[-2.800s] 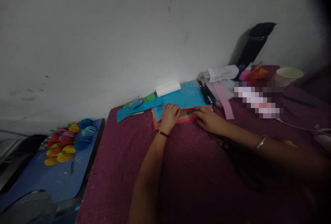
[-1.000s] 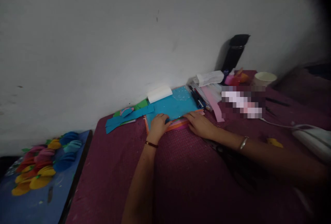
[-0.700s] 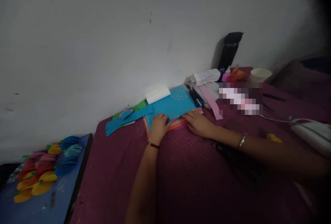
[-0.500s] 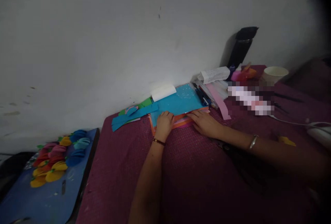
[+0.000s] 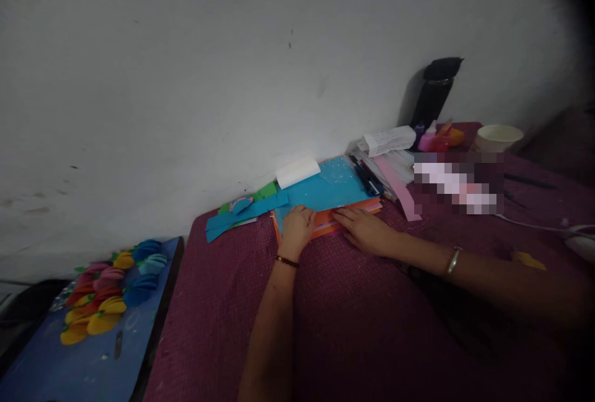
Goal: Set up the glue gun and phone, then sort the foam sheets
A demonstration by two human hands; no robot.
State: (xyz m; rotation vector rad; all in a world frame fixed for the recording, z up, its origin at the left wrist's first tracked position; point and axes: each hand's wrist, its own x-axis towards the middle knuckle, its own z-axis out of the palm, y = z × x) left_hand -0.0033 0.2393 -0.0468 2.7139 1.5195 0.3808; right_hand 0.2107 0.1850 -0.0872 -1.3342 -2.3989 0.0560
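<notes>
A stack of coloured paper sheets (image 5: 325, 192), blue on top with orange and pink edges showing underneath, lies against the wall side of the table. My left hand (image 5: 297, 228) is curled over the near left part of the stack, gripping the sheets at their front edge. To its right, my right hand (image 5: 367, 231) rests with fingers stretched along the orange front edge, touching it. Its thumb is mostly hidden. Blue paper strips (image 5: 246, 215) lie left of the stack, with a small round blue and pink paper piece (image 5: 240, 205) on them.
Pens (image 5: 367, 176), a pink paper strip (image 5: 400, 188) and a white folded paper (image 5: 297, 173) surround the stack. Farther right stand a black bottle (image 5: 432, 95), small glue bottles (image 5: 427, 140) and a cream bowl (image 5: 499, 137). Paper fruit shapes (image 5: 109, 315) sit on a blue table at left.
The view has shifted slightly, so everything appears a little lower and to the right. Both hands stay at the front edge of the stack.
</notes>
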